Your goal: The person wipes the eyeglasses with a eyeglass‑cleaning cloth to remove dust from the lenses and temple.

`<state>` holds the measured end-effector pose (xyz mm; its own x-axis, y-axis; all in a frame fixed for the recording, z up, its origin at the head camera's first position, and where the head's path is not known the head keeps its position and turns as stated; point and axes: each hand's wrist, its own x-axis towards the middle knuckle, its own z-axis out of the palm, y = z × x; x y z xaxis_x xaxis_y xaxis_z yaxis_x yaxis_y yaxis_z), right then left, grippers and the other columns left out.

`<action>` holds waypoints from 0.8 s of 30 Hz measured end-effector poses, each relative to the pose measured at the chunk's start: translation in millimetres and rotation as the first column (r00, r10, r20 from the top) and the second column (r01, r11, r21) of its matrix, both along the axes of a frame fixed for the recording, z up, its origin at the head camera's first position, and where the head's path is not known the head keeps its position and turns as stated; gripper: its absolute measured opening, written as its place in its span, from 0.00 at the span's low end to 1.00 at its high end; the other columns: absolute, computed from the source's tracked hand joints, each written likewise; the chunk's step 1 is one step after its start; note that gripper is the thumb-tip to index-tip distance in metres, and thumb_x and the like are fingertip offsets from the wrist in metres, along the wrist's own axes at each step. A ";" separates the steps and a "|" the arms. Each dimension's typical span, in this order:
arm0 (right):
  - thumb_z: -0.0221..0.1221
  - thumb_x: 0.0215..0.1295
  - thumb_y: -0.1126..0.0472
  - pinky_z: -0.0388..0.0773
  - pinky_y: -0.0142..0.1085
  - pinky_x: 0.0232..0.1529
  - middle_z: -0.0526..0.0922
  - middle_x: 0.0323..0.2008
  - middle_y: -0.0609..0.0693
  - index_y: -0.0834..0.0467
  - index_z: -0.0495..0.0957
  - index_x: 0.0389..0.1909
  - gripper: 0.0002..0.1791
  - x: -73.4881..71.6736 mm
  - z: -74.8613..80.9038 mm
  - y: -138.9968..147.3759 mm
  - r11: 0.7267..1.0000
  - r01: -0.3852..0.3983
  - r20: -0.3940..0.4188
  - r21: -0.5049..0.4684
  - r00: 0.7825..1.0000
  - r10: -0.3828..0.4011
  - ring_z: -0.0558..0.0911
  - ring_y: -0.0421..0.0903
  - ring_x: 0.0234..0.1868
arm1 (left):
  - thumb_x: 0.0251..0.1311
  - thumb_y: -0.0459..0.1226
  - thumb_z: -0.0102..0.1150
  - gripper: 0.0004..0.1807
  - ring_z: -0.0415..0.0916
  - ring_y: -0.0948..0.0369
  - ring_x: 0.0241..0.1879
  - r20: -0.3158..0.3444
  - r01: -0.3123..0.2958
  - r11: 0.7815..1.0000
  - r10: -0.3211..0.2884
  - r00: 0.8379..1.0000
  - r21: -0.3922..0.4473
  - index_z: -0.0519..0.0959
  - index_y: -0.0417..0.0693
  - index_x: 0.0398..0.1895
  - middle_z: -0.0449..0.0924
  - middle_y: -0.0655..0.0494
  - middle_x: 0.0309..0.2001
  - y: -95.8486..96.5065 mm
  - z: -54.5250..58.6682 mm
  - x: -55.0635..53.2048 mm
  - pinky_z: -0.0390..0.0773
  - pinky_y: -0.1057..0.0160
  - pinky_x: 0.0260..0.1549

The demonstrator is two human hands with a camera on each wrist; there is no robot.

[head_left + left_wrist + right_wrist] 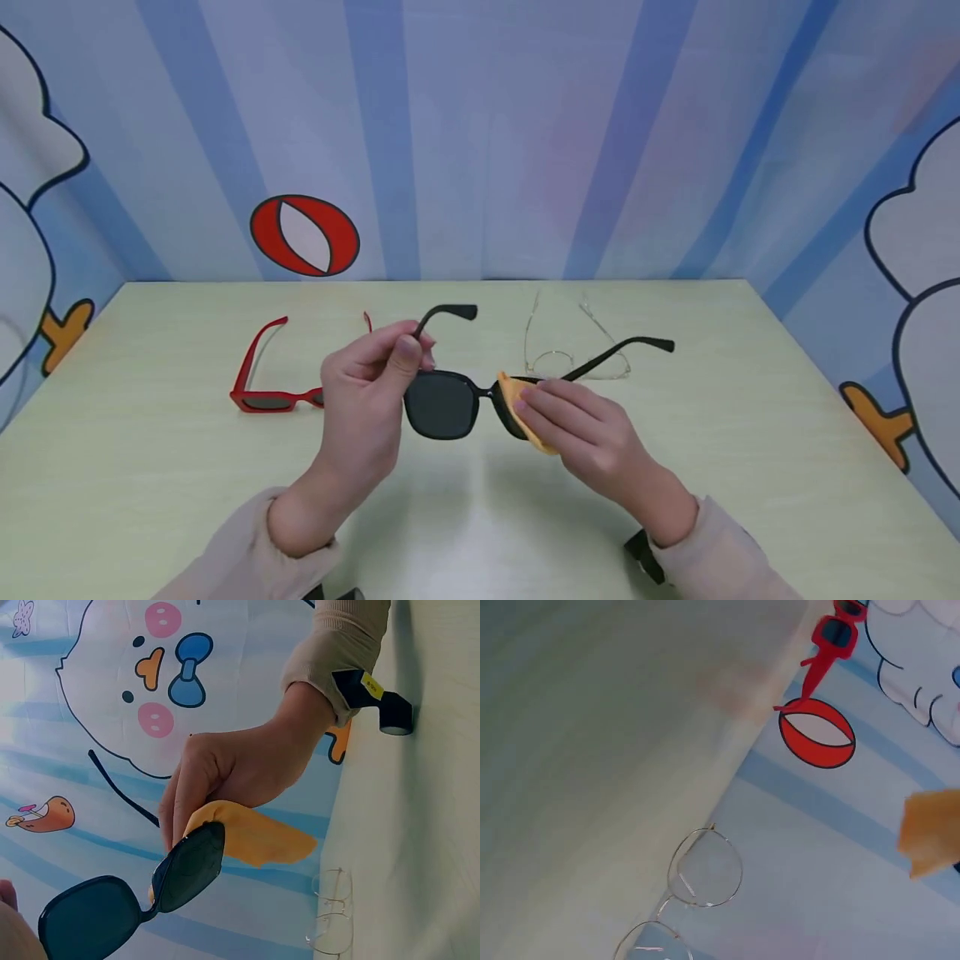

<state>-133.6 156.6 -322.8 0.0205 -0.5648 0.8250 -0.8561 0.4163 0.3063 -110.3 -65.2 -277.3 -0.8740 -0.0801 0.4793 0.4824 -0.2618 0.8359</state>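
Observation:
Black-framed sunglasses (442,406) are held up above the table with both temples unfolded. My left hand (371,392) pinches them near the hinge of the temple on the left, between thumb and fingers. My right hand (592,433) holds a yellow-orange cloth (517,408) folded over the lens on the right, fingers on the front and the thumb hidden. In the left wrist view the cloth (262,836) hangs loose behind that lens (193,866). Only a corner of the cloth (930,831) shows in the right wrist view.
Red-framed sunglasses (267,402) stand on the pale table (150,475) behind my left hand, partly covered by it. Thin wire-framed glasses (553,364) lie at the back right, beyond the black temple. A blue striped backdrop (487,142) rises at the table's far edge.

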 end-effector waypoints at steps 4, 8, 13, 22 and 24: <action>0.52 0.65 0.72 0.80 0.39 0.32 0.85 0.32 0.56 0.67 0.84 0.33 0.11 -1.7 -1.6 6.7 1.000 0.018 -0.062 -0.019 0.998 -0.019 0.82 0.50 0.32 | 0.61 0.37 0.56 0.06 0.73 0.59 0.34 0.056 -0.020 0.999 0.018 0.998 0.037 0.83 0.57 0.33 0.78 0.57 0.28 -3.9 3.5 -0.7 0.75 0.64 0.42; 0.51 0.66 0.72 0.80 0.40 0.30 0.85 0.33 0.56 0.67 0.84 0.35 0.11 1.6 5.1 11.0 0.997 0.081 -0.026 -0.009 0.996 -0.081 0.81 0.51 0.32 | 0.61 0.35 0.56 0.07 0.73 0.59 0.34 0.085 -0.035 0.995 0.028 0.996 0.093 0.84 0.54 0.33 0.78 0.57 0.29 -6.4 6.3 -1.3 0.74 0.64 0.41; 0.45 0.68 0.69 0.80 0.41 0.32 0.84 0.36 0.57 0.66 0.83 0.39 0.16 10.9 16.2 8.4 0.985 0.165 0.093 0.053 0.981 -0.170 0.81 0.52 0.35 | 0.61 0.35 0.56 0.06 0.72 0.59 0.35 0.086 -0.045 0.988 0.032 0.996 0.147 0.84 0.52 0.33 0.77 0.57 0.28 -4.9 9.8 -1.7 0.74 0.64 0.40; 0.55 0.59 0.74 0.80 0.38 0.38 0.82 0.42 0.57 0.67 0.80 0.46 0.14 18.5 21.9 -8.0 0.961 0.238 0.149 0.139 0.955 -0.258 0.79 0.52 0.41 | 0.62 0.34 0.55 0.07 0.72 0.58 0.35 0.097 -0.059 0.985 0.044 0.994 0.164 0.83 0.50 0.33 0.77 0.57 0.27 0.6 11.4 -0.7 0.73 0.64 0.41; 0.59 0.53 0.76 0.80 0.39 0.38 0.82 0.42 0.57 0.67 0.80 0.47 0.18 18.6 22.8 -5.2 0.960 0.241 0.153 0.143 0.953 -0.262 0.79 0.52 0.41 | 0.62 0.34 0.55 0.07 0.72 0.59 0.35 0.098 -0.063 0.982 0.046 0.994 0.177 0.83 0.50 0.32 0.77 0.56 0.27 -1.1 12.1 -0.8 0.73 0.66 0.39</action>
